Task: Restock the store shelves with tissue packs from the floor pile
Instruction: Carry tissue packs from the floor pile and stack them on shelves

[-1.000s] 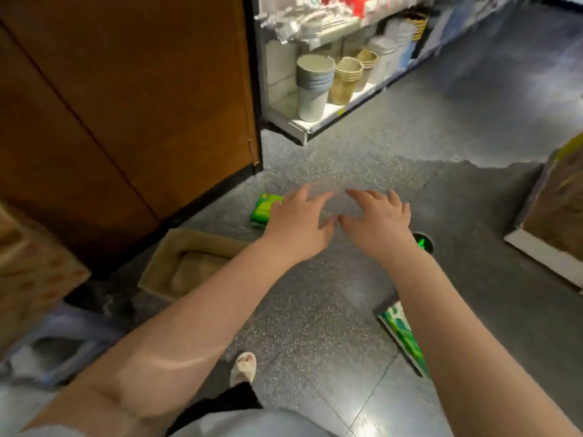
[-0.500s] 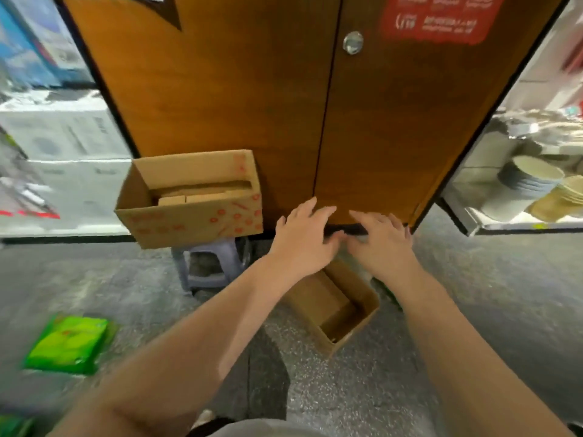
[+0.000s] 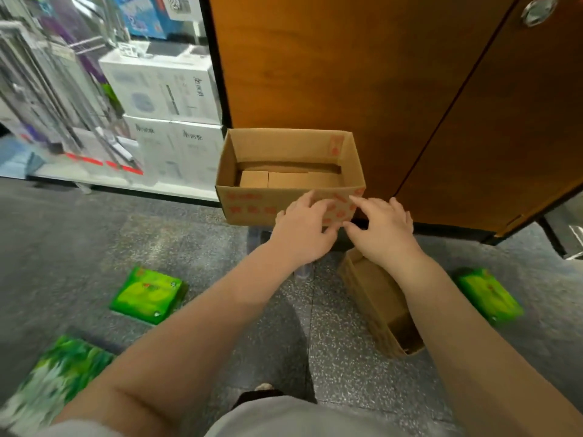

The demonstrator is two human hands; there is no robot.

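**Aisle floor, tissue restock: stock still on the floor, both hands empty**

1. Tissue pack, large (image 3: 56, 376): at 8 o'clock in the view, flat on the floor (image 3: 94, 234), green wrapper, blurred.
2. Tissue pack, middle (image 3: 148, 294): at 9 o'clock from the forearms, flat on the floor, apart from item 1.
3. Shelf unit (image 3: 170, 99): at 11 o'clock, carrying white boxed goods; no tissue packs can be made out on it.
4. Open carton (image 3: 284, 184): at 12 o'clock, against the wooden door (image 3: 347, 64), smaller brown boxes inside.
5. Left hand (image 3: 303, 228): fingers spread and relaxed before the carton's front face; grip wide, holding nothing. Contact with the cardboard cannot be told.
6. Right hand (image 3: 381, 228): just beside the left, fingers loosely bent at the carton's near corner; grip wide, holding nothing.
7. Tipped carton (image 3: 381, 304): at 3 o'clock below the right wrist, on its side.
8. Tissue pack, right (image 3: 489, 298): at 3 o'clock, on the floor.

Progress, as judged: three packs remain unshelved and none is in hand; the pick-ups and shelving are still to do.
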